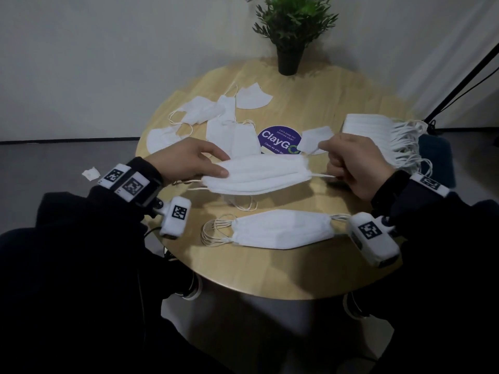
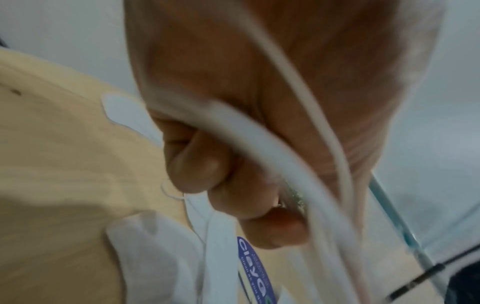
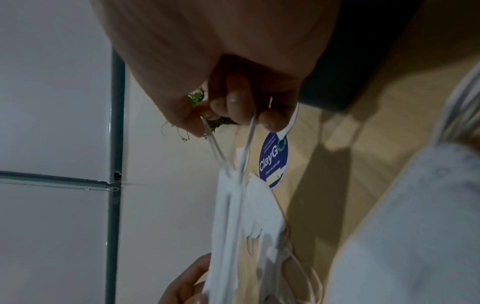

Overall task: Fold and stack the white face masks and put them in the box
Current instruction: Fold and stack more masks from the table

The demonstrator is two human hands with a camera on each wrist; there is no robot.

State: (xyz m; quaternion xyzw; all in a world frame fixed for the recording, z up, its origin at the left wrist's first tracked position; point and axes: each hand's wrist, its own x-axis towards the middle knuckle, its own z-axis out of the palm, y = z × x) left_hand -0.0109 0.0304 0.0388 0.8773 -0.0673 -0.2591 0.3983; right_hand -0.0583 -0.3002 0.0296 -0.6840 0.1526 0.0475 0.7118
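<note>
Stretching a folded white mask (image 1: 256, 176) between both hands above the round wooden counter (image 1: 324, 103), the person held it level, lengthwise from left to right. The left hand (image 1: 186, 160) gripped the mask's left end, thumb along the near edge and fingers (image 2: 197, 170) curled under it, with the ear loop trailing across the palm in the left wrist view. The right hand (image 1: 356, 168) pinched the right ear loop (image 3: 246, 139) between thumb and curled fingers (image 3: 233, 102), pulling it taut. Just below, nearer the person, lay a stack of folded masks (image 1: 280, 229) with their loops bunched at each end. A second, larger pile (image 1: 378, 130) sat at the right edge of the counter, loops hanging toward the right. Loose, unfolded masks (image 1: 216, 117) were scattered over the far left part (several overlapping one another), near a round purple sticker (image 1: 278, 140) at the centre. A potted plant (image 1: 291, 31) stood at the far edge. One small white scrap (image 1: 91, 173) lay on the floor to the left.
</note>
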